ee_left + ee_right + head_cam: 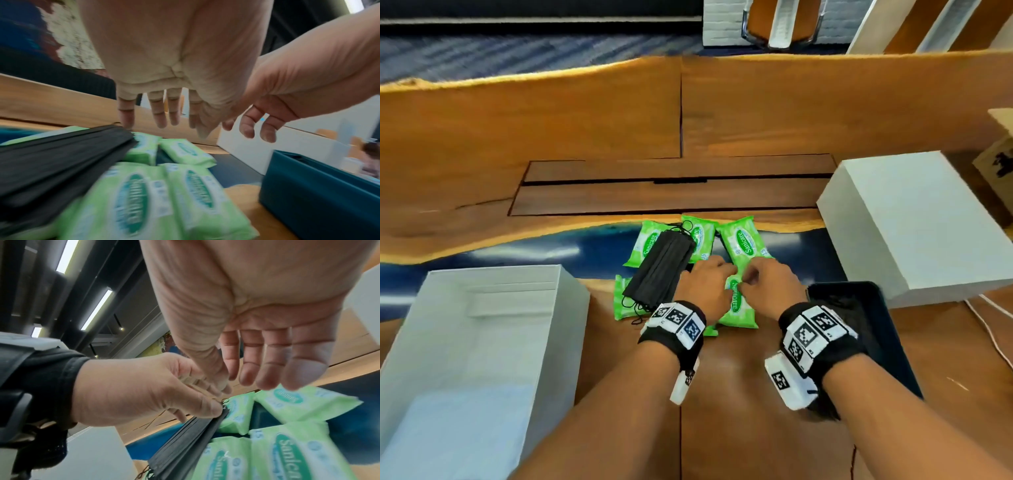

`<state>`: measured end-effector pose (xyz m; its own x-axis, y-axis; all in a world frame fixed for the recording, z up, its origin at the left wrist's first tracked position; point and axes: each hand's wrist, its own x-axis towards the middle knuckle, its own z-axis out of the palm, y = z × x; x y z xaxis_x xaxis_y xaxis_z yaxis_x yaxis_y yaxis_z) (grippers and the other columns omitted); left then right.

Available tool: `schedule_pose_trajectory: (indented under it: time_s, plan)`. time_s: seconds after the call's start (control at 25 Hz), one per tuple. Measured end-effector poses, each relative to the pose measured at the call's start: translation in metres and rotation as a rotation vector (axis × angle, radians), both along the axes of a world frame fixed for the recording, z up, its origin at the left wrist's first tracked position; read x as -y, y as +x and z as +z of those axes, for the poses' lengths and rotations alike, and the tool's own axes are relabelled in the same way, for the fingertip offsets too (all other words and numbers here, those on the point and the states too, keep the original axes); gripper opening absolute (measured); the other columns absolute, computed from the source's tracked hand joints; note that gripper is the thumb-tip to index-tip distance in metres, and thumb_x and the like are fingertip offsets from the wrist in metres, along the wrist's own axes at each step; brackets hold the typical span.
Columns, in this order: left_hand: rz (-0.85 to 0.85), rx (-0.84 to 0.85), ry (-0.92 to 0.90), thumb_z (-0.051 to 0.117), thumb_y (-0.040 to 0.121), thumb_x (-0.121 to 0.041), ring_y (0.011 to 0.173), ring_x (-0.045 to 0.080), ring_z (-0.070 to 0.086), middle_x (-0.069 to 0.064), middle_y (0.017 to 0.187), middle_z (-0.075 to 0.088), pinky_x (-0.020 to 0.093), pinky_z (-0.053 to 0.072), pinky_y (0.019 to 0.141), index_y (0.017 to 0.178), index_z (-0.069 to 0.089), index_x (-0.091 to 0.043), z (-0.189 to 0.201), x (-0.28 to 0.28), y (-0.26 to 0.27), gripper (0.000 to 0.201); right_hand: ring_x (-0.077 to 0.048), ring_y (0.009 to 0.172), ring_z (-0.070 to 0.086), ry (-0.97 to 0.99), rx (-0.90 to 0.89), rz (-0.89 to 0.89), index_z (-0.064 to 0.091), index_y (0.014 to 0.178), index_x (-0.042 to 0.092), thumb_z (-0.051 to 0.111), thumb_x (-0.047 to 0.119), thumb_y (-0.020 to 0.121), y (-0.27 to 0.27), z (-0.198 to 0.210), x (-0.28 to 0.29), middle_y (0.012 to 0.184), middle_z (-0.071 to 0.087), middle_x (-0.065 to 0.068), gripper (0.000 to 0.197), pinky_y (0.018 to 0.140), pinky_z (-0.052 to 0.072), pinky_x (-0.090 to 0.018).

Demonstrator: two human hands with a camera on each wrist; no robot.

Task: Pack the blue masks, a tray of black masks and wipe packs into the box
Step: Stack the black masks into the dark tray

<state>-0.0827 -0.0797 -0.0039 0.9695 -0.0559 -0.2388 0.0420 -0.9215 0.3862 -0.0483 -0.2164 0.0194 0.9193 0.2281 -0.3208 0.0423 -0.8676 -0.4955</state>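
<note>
Surface: a wooden tabletop point(599, 113) with a live edge and a dark blue inlay band crossing mid-frame. Beyond its far edge, at the top of the head view, blue patterned carpet point(482, 51) and the legs of a chair point(780, 24).

An open white box point(482, 342) occupies the lower left; its white lid point(914, 226) lies at the right. A dark tray point(873, 329) sits at lower right, partly hidden by the right wrist. Green wipe packs point(743, 240) lie clustered at centre, with a stack of black masks point(661, 270) resting across the left-hand packs.

Left hand point(705, 284): fingers relaxed and extended, just above the packs beside the masks; contact cannot be confirmed.

Right hand point(767, 281): fingers loosely extended over a wipe pack, holding nothing.
</note>
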Motion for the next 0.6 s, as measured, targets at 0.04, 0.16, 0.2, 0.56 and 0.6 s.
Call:
schedule_pose_trajectory:
  time_s: [0.04,0.16,0.2,0.56,0.6]
  plan:
    - [0.065,-0.033,0.015,0.058,0.091,-0.026,0.129,0.026,0.042,0.000,0.139,0.044,0.047,0.040,0.097,0.134,0.051,-0.026,-0.003,-0.016,-0.002,0.043,-0.023,0.090,0.062,0.010,-0.014,0.021,0.057,0.078,0.025,0.063,0.023,0.080,0.002,-0.004,-0.015,0.091,0.066,0.003,0.006,0.081,0.053,-0.036]
    - [0.233,-0.123,0.073,0.060,0.090,-0.029,0.130,0.031,0.039,0.006,0.141,0.040,0.051,0.040,0.099,0.140,0.040,-0.022,-0.016,-0.058,-0.005,0.054,-0.023,0.089,0.062,0.044,-0.058,0.067,0.060,0.081,0.023,0.063,0.021,0.082,0.011,-0.016,-0.052,0.093,0.066,0.001,0.004,0.079,0.053,-0.034]
    - [0.275,-0.142,0.077,0.061,0.089,-0.030,0.131,0.032,0.039,0.008,0.142,0.039,0.050,0.042,0.098,0.142,0.036,-0.020,-0.022,-0.070,-0.005,0.059,-0.025,0.091,0.062,0.050,-0.069,0.076,0.063,0.086,0.020,0.062,0.019,0.083,0.014,-0.021,-0.064,0.096,0.066,-0.001,0.004,0.079,0.051,-0.033]
    - [0.354,-0.140,0.033,0.067,0.085,-0.035,0.131,0.031,0.038,0.012,0.143,0.039,0.047,0.047,0.095,0.150,0.018,-0.011,-0.065,-0.100,0.013,0.085,-0.031,0.097,0.060,0.125,-0.177,0.009,0.061,0.104,-0.001,0.058,0.006,0.085,0.031,-0.067,-0.129,0.099,0.068,-0.014,0.021,0.082,0.050,-0.036]
    - [0.349,-0.132,0.058,0.065,0.087,-0.033,0.130,0.031,0.039,0.012,0.142,0.039,0.046,0.046,0.094,0.150,0.018,-0.010,-0.065,-0.099,0.014,0.082,-0.030,0.090,0.059,0.135,-0.180,-0.023,0.061,0.097,0.000,0.057,0.005,0.084,0.032,-0.070,-0.132,0.090,0.067,-0.012,0.014,0.078,0.049,-0.035]
